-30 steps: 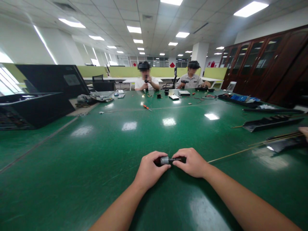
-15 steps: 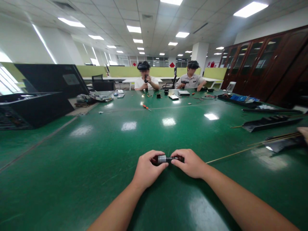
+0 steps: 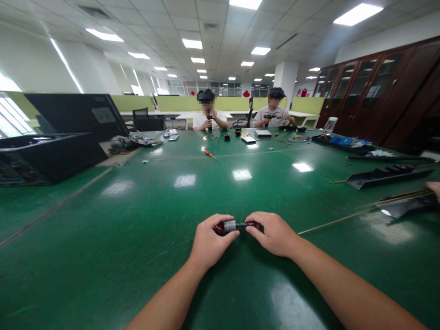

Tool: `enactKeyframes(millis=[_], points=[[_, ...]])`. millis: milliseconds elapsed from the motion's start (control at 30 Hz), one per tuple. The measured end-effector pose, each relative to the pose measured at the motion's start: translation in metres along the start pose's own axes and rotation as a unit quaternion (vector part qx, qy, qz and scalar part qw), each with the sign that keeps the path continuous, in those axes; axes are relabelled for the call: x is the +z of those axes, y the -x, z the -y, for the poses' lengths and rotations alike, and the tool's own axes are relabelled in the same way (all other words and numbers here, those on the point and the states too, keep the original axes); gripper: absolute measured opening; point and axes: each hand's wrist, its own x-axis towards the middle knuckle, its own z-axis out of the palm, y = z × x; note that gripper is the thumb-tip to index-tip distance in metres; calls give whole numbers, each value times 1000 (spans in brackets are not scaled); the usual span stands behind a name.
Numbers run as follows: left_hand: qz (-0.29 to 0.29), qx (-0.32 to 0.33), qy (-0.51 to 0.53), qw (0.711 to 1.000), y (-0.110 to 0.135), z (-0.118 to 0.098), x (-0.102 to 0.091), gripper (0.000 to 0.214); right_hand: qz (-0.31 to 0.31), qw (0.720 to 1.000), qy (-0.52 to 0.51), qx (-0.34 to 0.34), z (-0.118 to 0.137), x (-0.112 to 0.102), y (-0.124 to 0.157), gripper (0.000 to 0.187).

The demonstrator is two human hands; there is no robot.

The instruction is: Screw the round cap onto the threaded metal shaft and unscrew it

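Just above the green tabletop (image 3: 161, 201), a silver cylindrical piece (image 3: 230, 225) with a thin dark shaft (image 3: 242, 225) lies sideways between my hands. It resembles a small motor, though its exact kind is not clear. My left hand (image 3: 209, 240) is closed around the silver body, thumb in front and fingers behind, hiding its left end. At the shaft's right end, my right hand (image 3: 273, 233) pinches it between thumb and fingers. A small gap separates the two hands, and part of the shaft shows there.
Farther off lies an orange-handled screwdriver (image 3: 209, 154). An opened computer case (image 3: 51, 156) stands left. At right are black trays (image 3: 388, 175), thin rods (image 3: 337, 223) and part of another person's hand (image 3: 433, 187). Two co-workers (image 3: 210, 117) sit across, holding dark tools.
My hands keep their hold, with the right fingers slightly shifted along the shaft. The co-worker at right has raised a hand from the tabletop. The view has tilted a little.
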Motion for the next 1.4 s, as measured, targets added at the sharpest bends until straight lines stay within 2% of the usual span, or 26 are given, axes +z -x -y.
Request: enactKeyframes(millis=[600,1033,1400], points=[[-7,-23,16,1000,-1,2,0,29,-3,999,-9,43,-1,-1,-1,14],[-14,-7,17,1000,-1,0,0,27,-3,998,-15,57,-2,-1,-2,15],[-13,-36,32,999,-2,2,0,30,4,996,-41,78,-6,0,-2,16]])
